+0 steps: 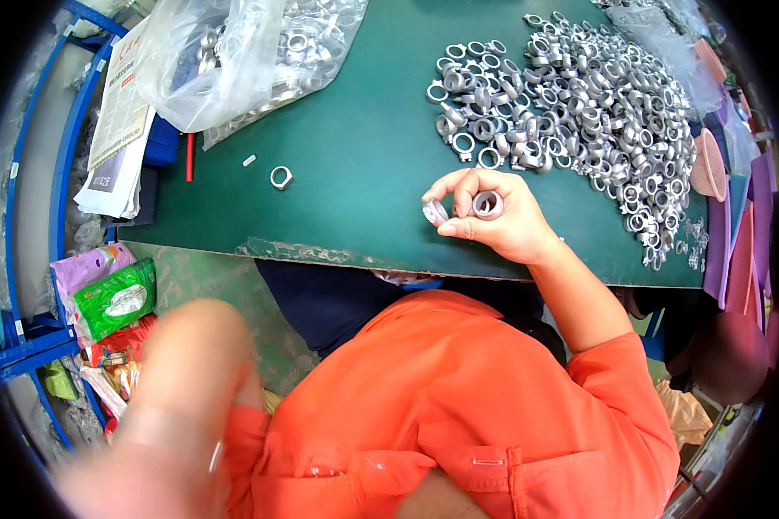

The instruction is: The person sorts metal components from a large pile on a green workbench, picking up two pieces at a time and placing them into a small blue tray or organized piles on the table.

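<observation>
Over the front part of the green table, my right hand [512,216] is closed on two grey metal rings. One metal ring [434,212] is pinched between the thumb and fingertips. A second, wider ring [487,205] is tucked in the curled fingers, its opening facing up. My left hand [117,480] is off the table at the lower left, beside my body. Motion smears it, so its fingers and anything in them cannot be made out. A single ring [281,177] lies apart on the table, with a small white piece [249,160] near it.
A large heap of metal rings [589,104] covers the table's right side. Clear plastic bags [225,78] with more rings lie at the back left, near a red stick [189,157] and papers [117,130]. A blue rack [69,156] stands left, with colourful packages [117,294] below.
</observation>
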Demonstrator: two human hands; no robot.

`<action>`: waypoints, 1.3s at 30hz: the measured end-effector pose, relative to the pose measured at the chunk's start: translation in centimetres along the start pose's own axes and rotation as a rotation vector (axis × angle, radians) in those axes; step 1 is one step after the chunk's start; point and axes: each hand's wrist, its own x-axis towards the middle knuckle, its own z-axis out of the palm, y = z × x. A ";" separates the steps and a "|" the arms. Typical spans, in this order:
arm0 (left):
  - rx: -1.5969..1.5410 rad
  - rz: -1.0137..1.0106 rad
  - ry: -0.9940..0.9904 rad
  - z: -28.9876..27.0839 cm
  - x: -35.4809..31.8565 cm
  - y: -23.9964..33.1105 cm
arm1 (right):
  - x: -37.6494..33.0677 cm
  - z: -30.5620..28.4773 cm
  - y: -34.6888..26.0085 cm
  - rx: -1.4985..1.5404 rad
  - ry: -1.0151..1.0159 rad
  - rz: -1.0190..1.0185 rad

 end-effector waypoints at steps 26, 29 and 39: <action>-0.243 -1.827 -0.063 -1.0 -36.0 -7.2 | 7.1 -4.2 0.0 -1.604 0.159 -0.185; 0.134 -1.532 -1.083 0.7 -36.9 -5.5 | 4.2 -3.0 0.0 -1.575 0.147 -0.388; 0.108 -1.566 -1.387 0.7 -32.5 -3.2 | -4.1 -0.2 0.4 -1.498 0.233 -0.331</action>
